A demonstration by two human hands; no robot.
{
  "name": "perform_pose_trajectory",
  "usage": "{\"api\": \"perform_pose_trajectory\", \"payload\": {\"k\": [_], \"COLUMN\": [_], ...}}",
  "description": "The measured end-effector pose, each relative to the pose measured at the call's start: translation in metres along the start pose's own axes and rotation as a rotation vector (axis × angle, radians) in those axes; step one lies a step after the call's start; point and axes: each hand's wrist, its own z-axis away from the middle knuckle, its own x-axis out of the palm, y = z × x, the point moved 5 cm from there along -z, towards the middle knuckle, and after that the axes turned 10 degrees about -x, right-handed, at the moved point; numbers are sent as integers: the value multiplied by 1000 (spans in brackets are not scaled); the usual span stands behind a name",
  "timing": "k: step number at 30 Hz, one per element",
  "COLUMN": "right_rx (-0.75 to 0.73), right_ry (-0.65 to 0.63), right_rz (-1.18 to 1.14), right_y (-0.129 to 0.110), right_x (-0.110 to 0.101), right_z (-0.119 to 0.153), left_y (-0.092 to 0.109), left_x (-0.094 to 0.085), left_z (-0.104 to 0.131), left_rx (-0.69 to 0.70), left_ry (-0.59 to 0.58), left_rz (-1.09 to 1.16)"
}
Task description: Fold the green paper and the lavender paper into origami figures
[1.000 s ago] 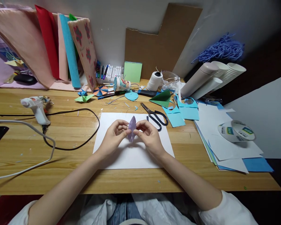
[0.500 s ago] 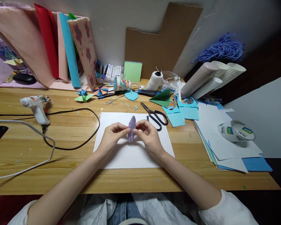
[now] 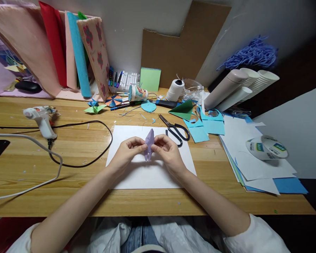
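Note:
A small purple folded paper piece (image 3: 150, 139) is held upright above a white sheet of paper (image 3: 147, 179), its pointed end up and two narrow tips hanging down. My left hand (image 3: 129, 151) pinches its left edge between thumb and fingers. From the other side, my right hand (image 3: 166, 151) grips the right edge the same way. Just beyond my right hand, black-handled scissors (image 3: 175, 130) lie partly over the sheet's upper right corner. Some of the purple paper is covered by my fingertips.
At left lie a white glue gun (image 3: 40, 121) and looping cables. A thread spool (image 3: 175, 90), green folded paper (image 3: 183, 110) and cut blue pieces (image 3: 213, 124) sit toward the back. On the right, a tape roll (image 3: 267, 147) rests on stacked paper (image 3: 260, 168).
The purple paper has turned in my fingers, showing a broader face and two separate lower tips. Both hands keep their pinch in nearly the same place.

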Motion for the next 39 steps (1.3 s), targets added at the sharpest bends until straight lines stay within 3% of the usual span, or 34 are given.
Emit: {"api": "perform_pose_trajectory", "payload": {"k": [6, 14, 22, 28, 35, 39], "right_rx": [34, 16, -2, -16, 61, 96], "right_ry": [-12, -8, -10, 1, -41, -53], "right_rz": [-30, 12, 41, 57, -85, -120], "right_y": [3, 5, 5, 7, 6, 7], "right_x": [-1, -2, -2, -4, 0, 1], "right_z": [0, -2, -2, -4, -3, -2], "left_y": [3, 22, 27, 27, 19, 19], "left_x": [-3, 1, 5, 6, 2, 1], "left_z": [1, 17, 26, 26, 12, 11], "left_rx": [41, 371, 497, 459, 180, 161], "left_ry": [46, 202, 278, 269, 106, 104], "left_rz": [-56, -349, -474, -451, -214, -145]}}
